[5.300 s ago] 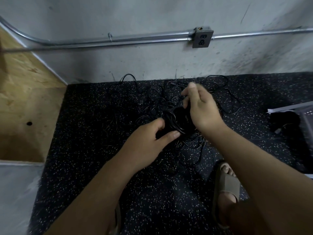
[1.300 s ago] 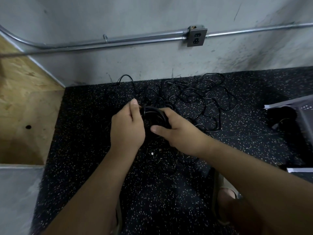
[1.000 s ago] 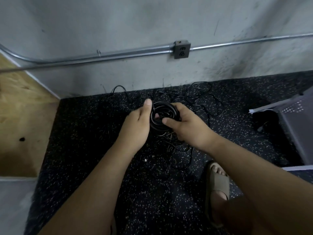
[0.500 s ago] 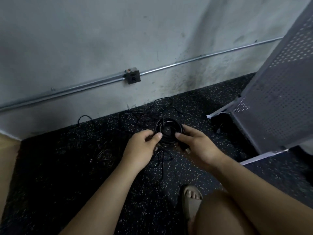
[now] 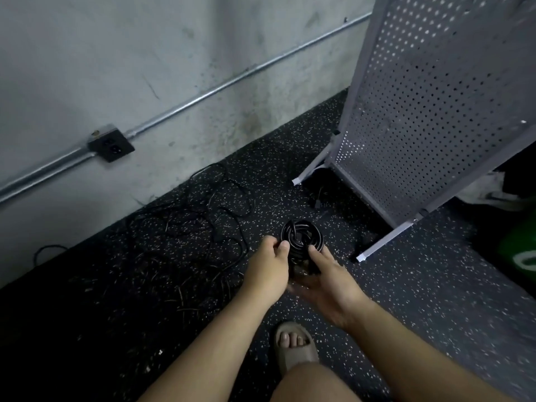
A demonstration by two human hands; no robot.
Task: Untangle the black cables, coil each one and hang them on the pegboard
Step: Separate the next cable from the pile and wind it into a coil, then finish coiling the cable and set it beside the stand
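Step in hand, as we judge it: one cable is coiled and ready to hang. The coil point(image 5: 301, 236), a tight black ring of several turns, sits between our two hands. Left hand point(image 5: 268, 266): fingers point(image 5: 282, 246) curled, thumb and forefinger pinching the ring's near-left edge. Right hand point(image 5: 327, 278): palm up beneath the coil, fingers curled round its near-right edge. We cannot tell whether the loose end is tucked in.

Next move, by our reckoning: carry the coil up and to the right of the fingers to the pegboard point(image 5: 420, 97), with the turns pinched so they don't spring open. No hook shows on the panel's visible face, so one must be found.

Left of the fingers and beyond them, the tangle point(image 5: 203, 224) of thin black cables lies on the floor toward the wall. More to sort.

Surface: dark rubber floor point(image 5: 145, 300), pale speckles.

Room: stained grey wall point(image 5: 116, 53); metal conduit point(image 5: 232, 82) running along it to an outlet box point(image 5: 111, 145). The pegboard is a grey perforated panel on a footed frame. A sandal point(image 5: 294, 348) sits below the wrists. Something green point(image 5: 519, 250) far right, unclear.
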